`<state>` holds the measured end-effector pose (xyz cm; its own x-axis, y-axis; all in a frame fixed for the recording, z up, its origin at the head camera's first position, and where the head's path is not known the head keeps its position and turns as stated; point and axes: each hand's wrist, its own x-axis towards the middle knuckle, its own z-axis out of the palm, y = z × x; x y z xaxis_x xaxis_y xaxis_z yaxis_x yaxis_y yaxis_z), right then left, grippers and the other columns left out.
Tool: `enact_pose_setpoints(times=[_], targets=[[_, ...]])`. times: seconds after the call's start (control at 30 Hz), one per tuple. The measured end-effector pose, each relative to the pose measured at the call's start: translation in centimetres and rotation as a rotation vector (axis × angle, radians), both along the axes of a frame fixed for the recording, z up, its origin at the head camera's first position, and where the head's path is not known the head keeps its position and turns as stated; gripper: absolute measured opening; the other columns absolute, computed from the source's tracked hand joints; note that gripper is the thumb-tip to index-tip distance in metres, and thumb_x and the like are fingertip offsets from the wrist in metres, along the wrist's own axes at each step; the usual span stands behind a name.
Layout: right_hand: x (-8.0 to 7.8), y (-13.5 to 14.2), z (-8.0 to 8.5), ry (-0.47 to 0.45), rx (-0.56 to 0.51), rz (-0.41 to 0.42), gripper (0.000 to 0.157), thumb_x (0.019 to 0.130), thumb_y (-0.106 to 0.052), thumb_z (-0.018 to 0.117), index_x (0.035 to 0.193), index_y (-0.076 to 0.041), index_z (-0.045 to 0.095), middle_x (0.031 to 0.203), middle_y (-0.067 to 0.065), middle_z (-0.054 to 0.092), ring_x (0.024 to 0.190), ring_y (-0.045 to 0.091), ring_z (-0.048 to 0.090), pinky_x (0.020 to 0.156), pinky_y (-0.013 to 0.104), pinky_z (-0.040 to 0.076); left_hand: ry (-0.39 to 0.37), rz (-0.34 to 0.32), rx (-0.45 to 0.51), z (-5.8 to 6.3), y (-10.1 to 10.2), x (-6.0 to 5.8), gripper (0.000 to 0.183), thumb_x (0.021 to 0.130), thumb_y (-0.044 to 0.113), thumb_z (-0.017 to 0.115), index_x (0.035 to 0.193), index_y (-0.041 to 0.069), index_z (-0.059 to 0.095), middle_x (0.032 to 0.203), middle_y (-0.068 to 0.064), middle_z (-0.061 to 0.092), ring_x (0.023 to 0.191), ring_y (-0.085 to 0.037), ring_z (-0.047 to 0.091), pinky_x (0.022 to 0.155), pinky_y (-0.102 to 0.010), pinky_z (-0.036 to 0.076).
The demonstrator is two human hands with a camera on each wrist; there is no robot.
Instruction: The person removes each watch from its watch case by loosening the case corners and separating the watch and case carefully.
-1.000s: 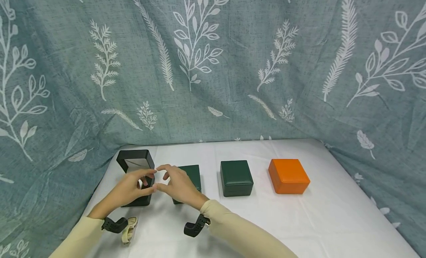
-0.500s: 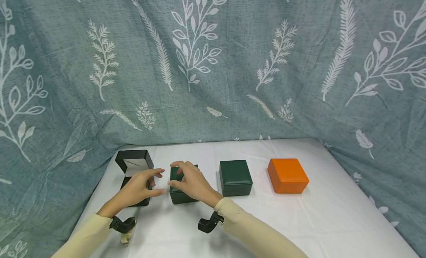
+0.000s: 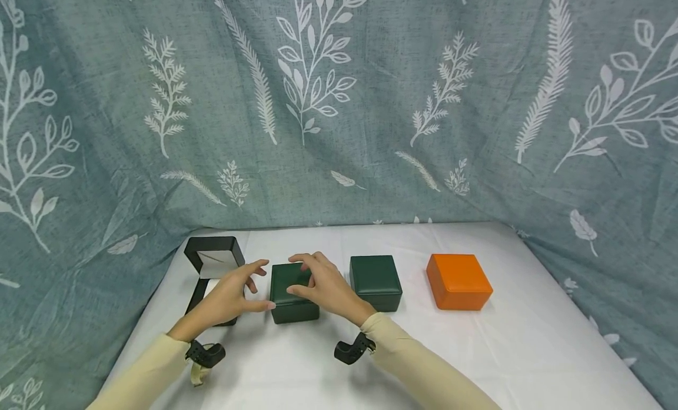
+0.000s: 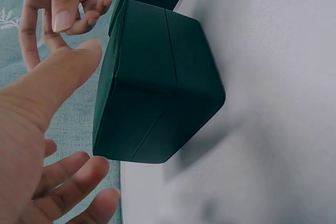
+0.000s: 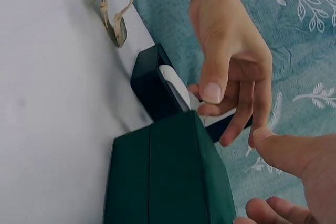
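Observation:
A closed dark green box [image 3: 288, 313] lies between the two hands in the head view. My left hand [image 3: 235, 295] is at its left side, thumb and fingers spread apart and the thumb tip near the box's left edge. Above the right part of the lid, my right hand [image 3: 328, 286] has its thumb and fingers parted, holding nothing. In the left wrist view, the green box [image 4: 152, 82] shows its seam between lid and base. Left of it stands an open black box [image 3: 214, 245], its white cushion [image 5: 175, 83] showing in the right wrist view and its base partly behind my left hand.
Right of the hands stand a second green box [image 3: 376, 280] and an orange box [image 3: 459, 280], both closed. A wristwatch [image 5: 119, 30] with a beige strap lies on the white tablecloth [image 3: 529, 351], partly behind the left wrist's camera in the head view. A patterned curtain [image 3: 339, 163] hangs behind.
Both hands have moved right, from in front of the open black box to the first green box. They have also drawn apart from each other. The boxes have stayed put.

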<state>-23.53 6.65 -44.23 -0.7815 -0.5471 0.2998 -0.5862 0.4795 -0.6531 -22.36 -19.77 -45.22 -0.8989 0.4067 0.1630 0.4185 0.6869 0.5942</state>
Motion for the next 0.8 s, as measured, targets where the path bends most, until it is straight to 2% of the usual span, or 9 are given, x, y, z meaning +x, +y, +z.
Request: enact_pose_setpoints(times=[0.17,0.3,0.57,0.7,0.8], targets=[[-0.2,0.8,-0.3,-0.033,0.012,-0.027,0.063,0.093,-0.034,0.078,0.148,-0.016,0.054,0.123,0.015,0.052,0.074,0.009,0.056,0.067,0.028,0.05,-0.029,0.012,0.009,-0.5,0.0,-0.3,0.098,0.078,0.042,0.091,0.155,0.007,0.042,0.133,-0.011,0.061,0.085,-0.028,0.06,0.059,-0.03,0.047],[-0.4,1.3,-0.9,-0.05,0.024,-0.046,0.065,0.092,-0.036,0.079,0.149,-0.02,0.053,0.126,0.014,0.05,0.072,0.01,0.056,0.065,0.028,0.05,-0.07,-0.002,0.009,-0.8,0.3,-0.7,0.101,0.077,0.045,0.091,0.155,0.005,0.041,0.137,-0.014,0.059,0.091,-0.029,0.062,0.062,-0.032,0.048],[-0.6,2.0,-1.7,-0.061,0.041,-0.058,0.07,0.089,-0.039,0.082,0.149,-0.023,0.052,0.133,0.013,0.048,0.072,0.01,0.056,0.062,0.027,0.051,-0.128,0.004,0.03,-0.6,1.0,-1.9,0.108,0.076,0.045,0.092,0.157,0.002,0.035,0.141,-0.015,0.055,0.094,-0.03,0.062,0.065,-0.035,0.049],[-0.7,2.1,-1.9,-0.077,0.037,-0.046,0.073,0.087,-0.039,0.084,0.15,-0.022,0.052,0.137,0.013,0.047,0.073,0.009,0.057,0.063,0.027,0.051,-0.156,-0.003,0.027,-0.7,1.0,-2.0,0.114,0.074,0.044,0.094,0.159,0.002,0.032,0.146,-0.015,0.051,0.096,-0.031,0.061,0.068,-0.036,0.049],[-0.8,2.2,-2.1,-0.084,0.038,-0.033,0.076,0.085,-0.038,0.085,0.151,-0.021,0.051,0.139,0.012,0.046,0.074,0.009,0.058,0.063,0.027,0.052,-0.153,-0.032,0.006,-0.9,0.8,-2.0,0.117,0.073,0.044,0.094,0.16,0.001,0.03,0.15,-0.016,0.048,0.097,-0.029,0.06,0.071,-0.036,0.048]])
